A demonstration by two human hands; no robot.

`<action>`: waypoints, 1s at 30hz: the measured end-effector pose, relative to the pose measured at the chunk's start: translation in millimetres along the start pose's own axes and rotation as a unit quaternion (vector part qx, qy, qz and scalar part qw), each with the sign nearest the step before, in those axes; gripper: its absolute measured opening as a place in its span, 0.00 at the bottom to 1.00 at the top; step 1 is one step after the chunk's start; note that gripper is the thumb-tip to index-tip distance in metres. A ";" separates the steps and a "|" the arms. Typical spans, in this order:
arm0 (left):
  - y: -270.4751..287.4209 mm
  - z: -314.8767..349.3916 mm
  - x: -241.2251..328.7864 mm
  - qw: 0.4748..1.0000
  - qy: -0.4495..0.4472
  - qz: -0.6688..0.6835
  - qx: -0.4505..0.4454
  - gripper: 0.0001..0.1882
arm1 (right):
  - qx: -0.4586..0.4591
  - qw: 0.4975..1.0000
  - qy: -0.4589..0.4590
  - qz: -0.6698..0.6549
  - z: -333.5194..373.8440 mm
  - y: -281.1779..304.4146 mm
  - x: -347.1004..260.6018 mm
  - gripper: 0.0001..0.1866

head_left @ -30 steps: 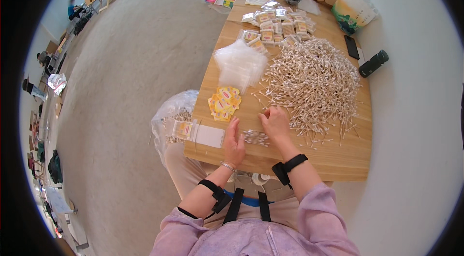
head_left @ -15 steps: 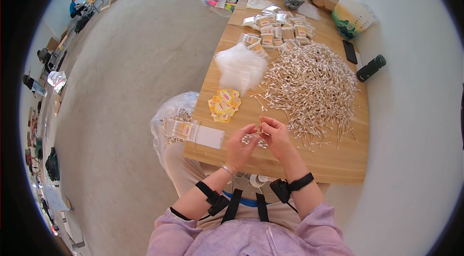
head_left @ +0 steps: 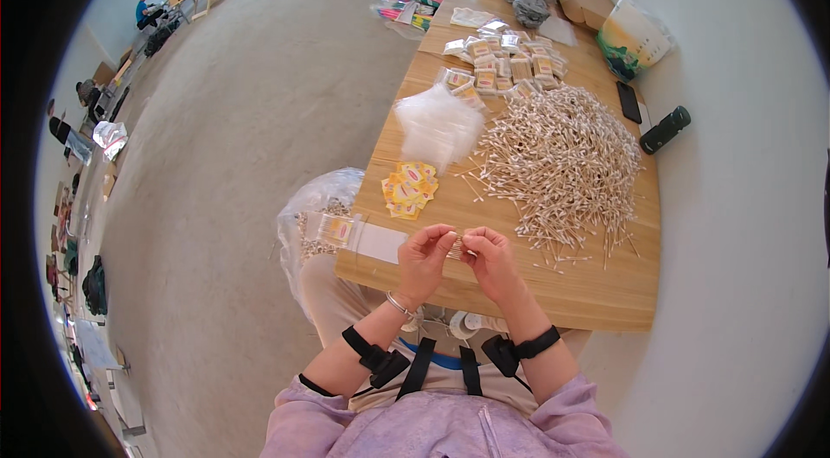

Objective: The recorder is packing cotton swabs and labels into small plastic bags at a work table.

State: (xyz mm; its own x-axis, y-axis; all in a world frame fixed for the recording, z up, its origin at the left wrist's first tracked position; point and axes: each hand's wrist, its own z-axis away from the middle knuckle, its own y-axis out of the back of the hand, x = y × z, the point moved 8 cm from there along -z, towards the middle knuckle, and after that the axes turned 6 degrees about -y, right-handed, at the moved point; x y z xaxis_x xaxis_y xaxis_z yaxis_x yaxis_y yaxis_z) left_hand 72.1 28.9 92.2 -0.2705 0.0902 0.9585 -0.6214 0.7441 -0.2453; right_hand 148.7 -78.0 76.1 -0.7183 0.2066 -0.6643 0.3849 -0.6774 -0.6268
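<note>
Between my two hands, over the near edge of the wooden table [head_left: 562, 302], is a small bundle of cotton swabs [head_left: 456, 249]. My left hand [head_left: 423, 261] pinches it on one side with thumb and fingers. On the other side my right hand [head_left: 491, 263] grips it the same way. Just beyond and to the right spreads a large heap of loose cotton swabs [head_left: 566, 164]. Yellow and white printed cards [head_left: 410, 189] lie in a small pile beyond my left hand. Past them is a stack of clear plastic bags [head_left: 439, 125].
A partly filled clear packet [head_left: 335, 230] with a white flap [head_left: 380, 244] lies at the left edge, above a big plastic sack of swabs [head_left: 303, 199]. Packed swab packets [head_left: 501, 60] pile up farther back. A phone [head_left: 628, 102] and dark bottle [head_left: 665, 130] stand near the wall.
My hands have come together on the bundle, the right one moving slightly down and left. The swabs that lay across my left hand are now gripped by both hands.
</note>
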 end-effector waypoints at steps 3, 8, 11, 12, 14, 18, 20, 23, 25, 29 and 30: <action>2.6 0.5 6.0 0.999 0.000 0.048 0.000 0.08 | -0.016 1.000 -0.006 0.007 5.4 -5.1 2.3 0.01; 2.2 -3.0 12.2 0.995 0.023 0.087 -0.049 0.07 | -0.051 0.992 0.006 0.119 11.4 -15.0 1.5 0.04; 3.9 -3.0 15.0 0.992 0.035 0.108 -0.060 0.06 | -0.011 0.973 0.063 0.224 18.8 -26.6 -8.2 0.05; 6.7 -3.0 14.5 0.992 0.038 0.107 -0.052 0.06 | -0.008 0.972 0.064 0.224 17.4 -23.5 -6.5 0.05; 12.3 -0.8 10.2 0.993 0.047 0.098 -0.051 0.05 | -0.058 0.961 0.067 0.262 15.5 -28.0 0.3 0.04; 16.1 2.8 -1.6 0.981 0.094 0.156 -0.066 0.05 | -0.093 0.969 0.026 0.228 13.7 -31.8 13.2 0.04; 14.3 3.6 0.6 0.977 0.105 0.173 -0.062 0.05 | -0.092 0.969 0.016 0.230 12.7 -31.6 16.8 0.04; 16.6 3.4 -3.3 0.977 0.111 0.177 -0.046 0.05 | -0.046 0.980 0.067 0.183 17.3 -39.9 9.5 0.05; 17.3 2.8 -4.1 0.980 0.107 0.163 -0.035 0.05 | -0.055 0.973 0.073 0.214 12.1 -32.6 12.3 0.05; 6.4 2.3 3.9 0.966 0.117 0.225 -0.057 0.06 | -0.053 0.969 0.051 0.237 12.1 -30.5 14.1 0.03; 5.0 2.6 4.3 0.958 0.128 0.248 -0.062 0.06 | -0.054 0.969 0.050 0.237 11.7 -30.4 13.9 0.03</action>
State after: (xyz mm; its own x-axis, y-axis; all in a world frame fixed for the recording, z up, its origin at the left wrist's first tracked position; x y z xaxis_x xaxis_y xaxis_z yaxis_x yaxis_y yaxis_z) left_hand 66.0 31.3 94.8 -0.3111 0.6008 0.7363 -0.3671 0.6387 -0.6763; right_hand 120.2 -62.9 90.7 -0.3893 -0.0386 -0.9203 0.7197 -0.6363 -0.2778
